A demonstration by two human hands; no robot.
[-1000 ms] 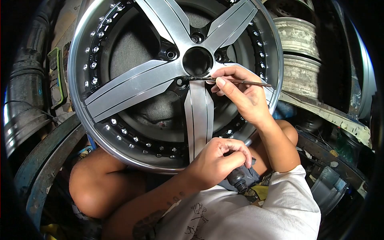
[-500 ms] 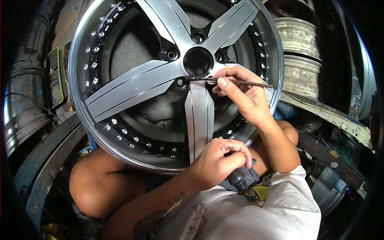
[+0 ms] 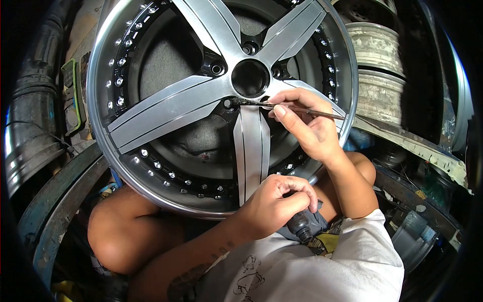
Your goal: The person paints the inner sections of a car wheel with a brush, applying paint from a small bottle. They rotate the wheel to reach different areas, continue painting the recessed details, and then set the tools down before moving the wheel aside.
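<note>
A large silver-and-black alloy wheel with five broad spokes lies face up before me. My right hand pinches a thin paintbrush between thumb and fingers. The dark brush tip is at a black lug hole beside the lower spoke, just under the round centre bore. Over the rim's near edge, my left hand is closed with its fingers curled. A small black bottle shows right under its thumb; I cannot tell whether the fingers hold anything.
Worn, paint-flecked rims are stacked at the right behind a metal rail. Dark cylindrical metal parts stand at the left, near a green-edged frame. Bare knees flank the wheel's near side.
The brush tip has shifted slightly down and left along the lug hole, and my right hand has dipped a little with it. My left hand stays in place.
</note>
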